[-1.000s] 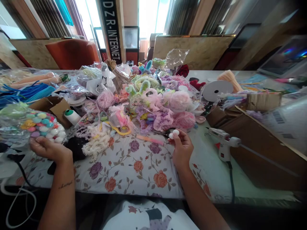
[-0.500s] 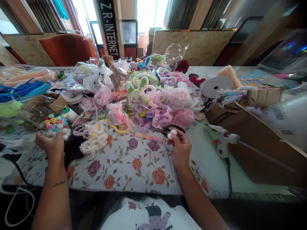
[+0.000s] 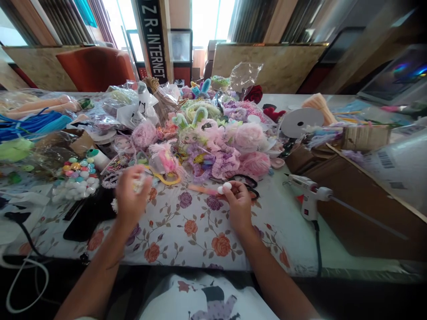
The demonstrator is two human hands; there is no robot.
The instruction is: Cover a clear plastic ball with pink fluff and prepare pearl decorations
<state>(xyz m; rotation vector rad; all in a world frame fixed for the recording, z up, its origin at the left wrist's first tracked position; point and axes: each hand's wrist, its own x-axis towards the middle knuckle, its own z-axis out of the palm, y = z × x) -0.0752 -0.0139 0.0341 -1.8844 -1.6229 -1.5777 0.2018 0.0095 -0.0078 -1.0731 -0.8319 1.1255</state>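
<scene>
My right hand pinches small white balls between thumb and fingers, just above the floral cloth. Black-handled scissors lie right behind it, and a flat pink-orange strip is to its left. My left hand is raised over the cream yarn, which it mostly covers. Motion smears its fingers, so I cannot tell whether anything is in them. Left of it sits a clear bag of white and coloured balls, beside a black phone-like slab.
A heap of pink yarn, dolls and ribbon spreads across the table's middle. On the right are a white glue gun, a cardboard box and a white spool. Blue stems lie far left.
My left hand has moved right, away from the bag of balls to above the cream yarn. My right hand has shifted slightly left with the white balls.
</scene>
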